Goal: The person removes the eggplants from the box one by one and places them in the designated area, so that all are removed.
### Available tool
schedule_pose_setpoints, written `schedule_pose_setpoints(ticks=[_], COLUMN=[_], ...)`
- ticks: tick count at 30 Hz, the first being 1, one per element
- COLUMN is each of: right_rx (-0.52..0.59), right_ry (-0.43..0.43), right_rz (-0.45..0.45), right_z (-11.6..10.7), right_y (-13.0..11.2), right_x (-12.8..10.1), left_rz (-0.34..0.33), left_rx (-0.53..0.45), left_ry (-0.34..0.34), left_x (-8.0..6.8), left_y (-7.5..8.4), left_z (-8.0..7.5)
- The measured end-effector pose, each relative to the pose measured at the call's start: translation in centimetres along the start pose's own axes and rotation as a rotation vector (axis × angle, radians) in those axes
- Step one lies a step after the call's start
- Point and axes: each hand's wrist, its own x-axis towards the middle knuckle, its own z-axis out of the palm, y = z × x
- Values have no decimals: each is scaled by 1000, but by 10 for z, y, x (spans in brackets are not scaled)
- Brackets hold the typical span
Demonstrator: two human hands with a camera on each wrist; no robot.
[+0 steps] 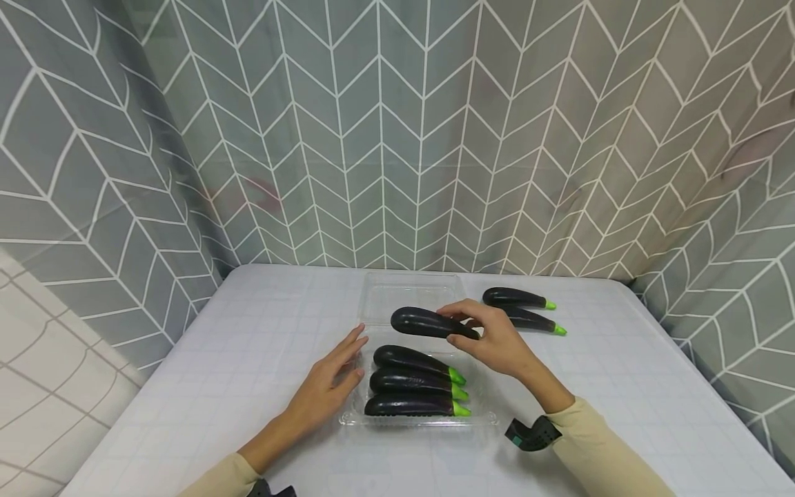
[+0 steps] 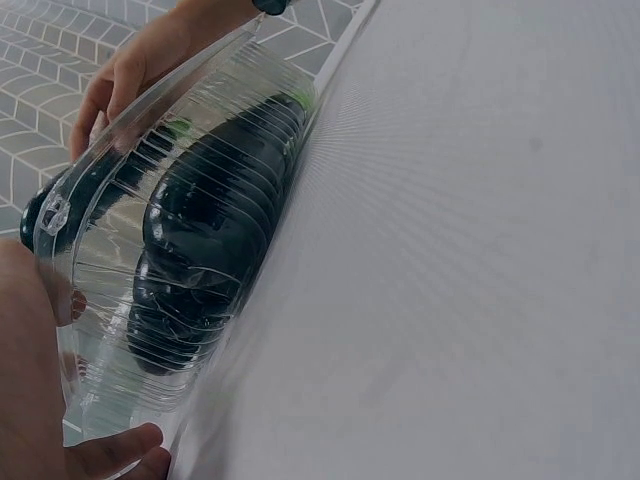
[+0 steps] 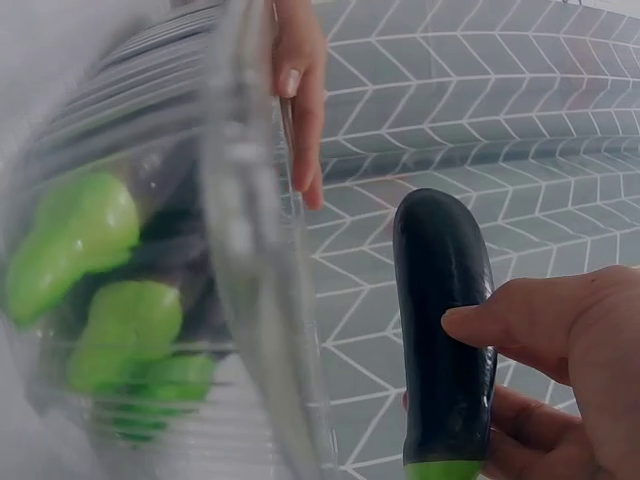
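My right hand (image 1: 493, 338) pinches an eggplant (image 1: 428, 323) near its stem end, above the back part of a clear plastic clamshell container (image 1: 422, 420). In the right wrist view the thumb presses one side of the held eggplant (image 3: 440, 300) and fingers lie behind it. Three eggplants (image 1: 410, 382) lie side by side in the container, green stems to the right. My left hand (image 1: 329, 379) rests at the container's left side with its fingers extended. Through the ribbed wall in the left wrist view, the dark eggplants (image 2: 220, 200) show.
Two more eggplants (image 1: 515, 297) lie on the table behind my right hand. The container's lid (image 1: 404, 293) lies folded back toward the curtain (image 1: 404, 138). A white cloth (image 1: 267, 310) covers the table.
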Motion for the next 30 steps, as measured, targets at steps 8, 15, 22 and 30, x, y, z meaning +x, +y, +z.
schedule_pose_setpoints(ticks=[8,15,22,30], right_rx=[-1,-11,-40,-44], right_ry=[6,24,33,48], right_rz=[40,119,137,148], right_z=[-18,-27,-35,-42], right_y=[-31,-30,-25,-20], right_x=[-2,-10,-16,-22], left_rz=[-8,-20,15,12], left_rx=[1,0,-4,-11], left_ry=[0,-7,19,10], left_x=[0,-1,0,-1], left_y=[2,3,2,2], left_z=[-1,-1,-2,0])
